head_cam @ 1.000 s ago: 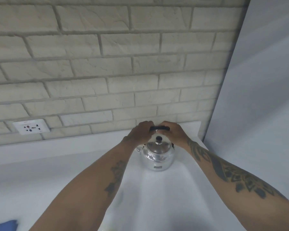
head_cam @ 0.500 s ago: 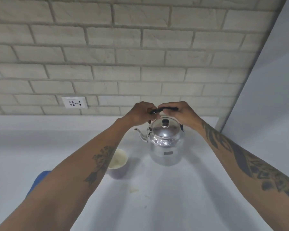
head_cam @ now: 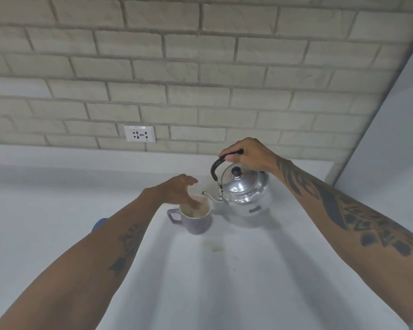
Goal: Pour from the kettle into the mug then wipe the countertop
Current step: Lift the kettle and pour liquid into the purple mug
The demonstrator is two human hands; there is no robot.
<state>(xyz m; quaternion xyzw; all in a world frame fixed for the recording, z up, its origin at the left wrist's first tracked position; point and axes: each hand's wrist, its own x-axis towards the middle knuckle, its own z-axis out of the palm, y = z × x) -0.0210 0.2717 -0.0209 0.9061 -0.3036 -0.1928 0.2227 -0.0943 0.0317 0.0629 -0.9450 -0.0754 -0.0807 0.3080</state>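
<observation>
**Kettle gripped, mug not yet steadied**

My right hand (head_cam: 248,154) has its fingers curled tight around the black handle (head_cam: 218,164) of the kettle (head_cam: 244,191), which sits upright on the white countertop (head_cam: 224,282), toward the far right, close to the brick wall (head_cam: 200,67). Its spout (head_cam: 210,196) points left, the tip just beside the rim of the mug (head_cam: 196,216). The mug stands to the left of the kettle, its handle facing left, with something pale inside.

My left hand (head_cam: 177,190) hovers over the mug with fingers loosely spread, the tips blurred at the rim; I cannot tell whether they touch it. It grips nothing.

I judge the pour has not begun. The risks from here:

- My left fingertips lie over the mug's mouth, so hot water could catch them if I tip now.
- The mug is unheld; a knock from the spout could shove or topple it.
- A fast tilt could send water past the rim, adding to the faint yellowish stains (head_cam: 215,247) on the counter nearer to me.
- The lid (head_cam: 236,178) may slip if I tip steeply.

A blue thing (head_cam: 100,222) peeks out behind my left forearm; I cannot tell what it is.
</observation>
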